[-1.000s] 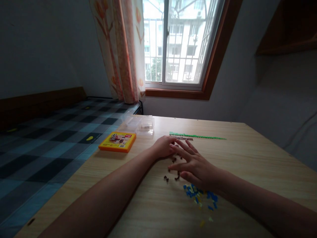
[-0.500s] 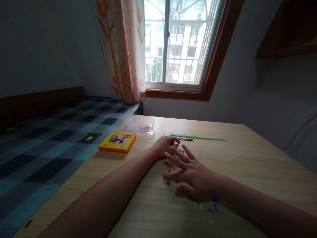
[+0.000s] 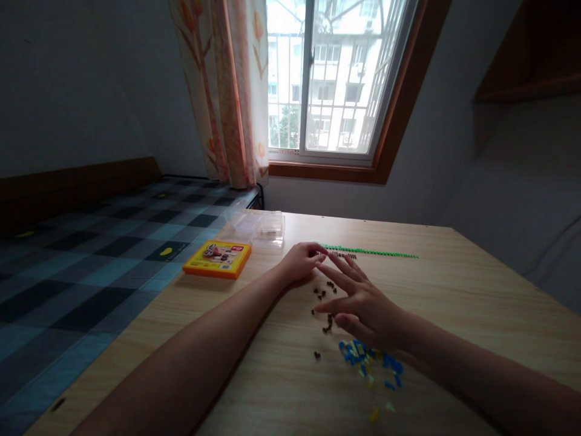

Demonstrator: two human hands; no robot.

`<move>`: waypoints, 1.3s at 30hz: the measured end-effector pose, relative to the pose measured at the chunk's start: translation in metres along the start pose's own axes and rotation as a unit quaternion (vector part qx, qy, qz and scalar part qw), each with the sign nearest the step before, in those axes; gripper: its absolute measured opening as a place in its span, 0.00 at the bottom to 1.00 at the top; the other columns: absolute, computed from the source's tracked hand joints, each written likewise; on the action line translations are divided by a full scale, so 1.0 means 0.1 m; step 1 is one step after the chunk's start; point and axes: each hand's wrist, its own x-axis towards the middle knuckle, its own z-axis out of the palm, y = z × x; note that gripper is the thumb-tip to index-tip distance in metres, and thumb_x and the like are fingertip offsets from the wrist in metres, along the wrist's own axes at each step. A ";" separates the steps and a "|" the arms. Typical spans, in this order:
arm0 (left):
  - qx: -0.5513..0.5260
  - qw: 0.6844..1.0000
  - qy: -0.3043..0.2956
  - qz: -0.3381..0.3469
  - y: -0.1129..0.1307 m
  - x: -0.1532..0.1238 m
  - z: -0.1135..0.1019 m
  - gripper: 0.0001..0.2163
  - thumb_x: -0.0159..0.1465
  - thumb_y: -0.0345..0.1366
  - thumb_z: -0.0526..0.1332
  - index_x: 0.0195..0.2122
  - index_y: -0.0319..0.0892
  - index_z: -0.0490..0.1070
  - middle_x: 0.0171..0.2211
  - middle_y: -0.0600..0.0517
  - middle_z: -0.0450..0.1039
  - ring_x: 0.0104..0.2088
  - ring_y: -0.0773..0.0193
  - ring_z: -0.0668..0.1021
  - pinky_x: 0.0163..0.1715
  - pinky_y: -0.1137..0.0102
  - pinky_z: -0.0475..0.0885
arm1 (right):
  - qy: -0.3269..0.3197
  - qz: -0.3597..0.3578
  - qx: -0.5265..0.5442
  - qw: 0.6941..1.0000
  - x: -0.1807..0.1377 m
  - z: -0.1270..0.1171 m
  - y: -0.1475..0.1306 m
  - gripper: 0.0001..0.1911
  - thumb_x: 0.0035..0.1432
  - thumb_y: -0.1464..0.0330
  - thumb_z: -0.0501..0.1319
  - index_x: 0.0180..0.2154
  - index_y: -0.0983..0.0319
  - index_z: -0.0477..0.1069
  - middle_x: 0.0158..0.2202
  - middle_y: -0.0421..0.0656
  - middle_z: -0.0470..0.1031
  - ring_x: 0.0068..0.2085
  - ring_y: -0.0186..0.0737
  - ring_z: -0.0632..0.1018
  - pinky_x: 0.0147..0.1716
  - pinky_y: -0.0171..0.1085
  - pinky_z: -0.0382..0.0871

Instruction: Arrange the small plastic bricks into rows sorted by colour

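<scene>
My left hand (image 3: 301,261) rests on the table at the left end of a short row of small dark brown pieces (image 3: 349,256). Its fingers are curled together; whatever lies between the fingertips is too small to make out. Just right of it my right hand (image 3: 363,303) hovers low with fingers spread, the longer fingertips close to the left hand. Loose brown pieces (image 3: 316,355) are scattered beneath and left of the right hand. A long row of small green pieces (image 3: 376,251) runs behind the brown row, its left end partly hidden by my left hand.
A heap of small blue and yellow pieces (image 3: 356,351) lies below my right wrist. An orange-yellow box (image 3: 218,260) and a clear plastic tray (image 3: 267,230) sit at the table's left edge. Beyond that edge is a bed with a checked cover (image 3: 131,233); a window (image 3: 340,91) is behind.
My right hand has lifted and shifted slightly up and right, uncovering more brown pieces and the blue and yellow heap. My left hand has moved slightly away from me.
</scene>
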 end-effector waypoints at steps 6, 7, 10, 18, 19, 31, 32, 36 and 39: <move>0.003 1.000 -0.001 -0.010 0.04 -0.03 -0.01 0.13 0.59 0.38 0.59 0.41 0.39 0.78 0.30 0.51 0.78 0.29 0.66 0.74 0.34 0.71 0.70 | -0.043 -0.075 0.033 0.996 0.00 -0.04 -0.14 0.13 0.60 0.55 0.59 0.43 0.46 0.79 0.71 0.29 0.42 0.70 0.57 0.41 0.65 0.61 0.28; 0.003 1.000 -0.001 -0.008 0.04 -0.03 -0.01 0.13 0.59 0.38 0.59 0.41 0.39 0.78 0.31 0.50 0.78 0.30 0.66 0.74 0.35 0.71 0.70 | -0.058 -0.076 0.033 0.995 0.00 -0.04 -0.15 0.13 0.59 0.54 0.60 0.44 0.45 0.79 0.71 0.29 0.42 0.70 0.57 0.40 0.64 0.62 0.27; 0.009 1.000 -0.003 -0.006 0.04 -0.03 -0.01 0.14 0.60 0.38 0.59 0.41 0.38 0.78 0.33 0.49 0.78 0.31 0.66 0.75 0.36 0.70 0.70 | -0.089 -0.080 0.034 0.992 0.01 -0.05 -0.17 0.14 0.58 0.53 0.61 0.45 0.44 0.78 0.70 0.29 0.44 0.70 0.57 0.40 0.64 0.61 0.26; 0.023 1.000 0.005 -0.002 0.05 -0.03 -0.02 0.13 0.59 0.37 0.59 0.40 0.39 0.79 0.30 0.51 0.78 0.29 0.66 0.74 0.33 0.72 0.69 | -0.080 -0.088 0.048 0.992 0.00 -0.07 -0.19 0.18 0.57 0.50 0.60 0.46 0.46 0.77 0.71 0.31 0.41 0.69 0.59 0.42 0.64 0.62 0.27; 0.024 1.000 0.007 -0.002 0.05 -0.03 -0.02 0.13 0.59 0.37 0.59 0.40 0.39 0.79 0.29 0.51 0.78 0.28 0.67 0.74 0.33 0.72 0.69 | -0.087 -0.093 0.050 0.991 0.00 -0.07 -0.20 0.18 0.57 0.49 0.60 0.46 0.45 0.77 0.71 0.31 0.41 0.69 0.59 0.42 0.64 0.62 0.27; 0.016 1.000 0.003 -0.016 0.05 -0.04 -0.01 0.14 0.59 0.38 0.59 0.41 0.38 0.79 0.29 0.51 0.77 0.28 0.66 0.74 0.32 0.72 0.70 | -0.032 -0.041 -0.009 0.999 -0.02 0.02 -0.02 0.15 0.62 0.58 0.57 0.45 0.51 0.78 0.71 0.34 0.41 0.70 0.58 0.43 0.65 0.62 0.32; 0.015 1.000 0.004 -0.014 0.05 -0.03 -0.01 0.14 0.59 0.38 0.59 0.41 0.38 0.79 0.29 0.51 0.77 0.29 0.66 0.74 0.33 0.72 0.70 | -0.025 -0.023 -0.018 0.999 -0.02 0.03 0.01 0.15 0.63 0.59 0.55 0.45 0.51 0.78 0.71 0.34 0.40 0.70 0.58 0.43 0.64 0.63 0.33; 0.012 1.000 0.008 0.000 0.04 -0.02 0.00 0.13 0.59 0.38 0.60 0.41 0.39 0.79 0.31 0.50 0.78 0.30 0.66 0.74 0.35 0.71 0.70 | 0.025 0.048 -0.052 0.997 -0.04 0.06 0.08 0.18 0.66 0.60 0.51 0.46 0.53 0.78 0.71 0.36 0.42 0.70 0.57 0.44 0.64 0.63 0.36; 0.009 1.000 0.006 0.003 0.03 -0.02 0.00 0.13 0.59 0.39 0.60 0.41 0.39 0.79 0.32 0.50 0.78 0.30 0.66 0.74 0.35 0.70 0.70 | 0.056 0.051 -0.044 0.996 -0.05 0.03 0.09 0.18 0.67 0.61 0.50 0.47 0.54 0.78 0.71 0.35 0.43 0.70 0.55 0.44 0.65 0.62 0.39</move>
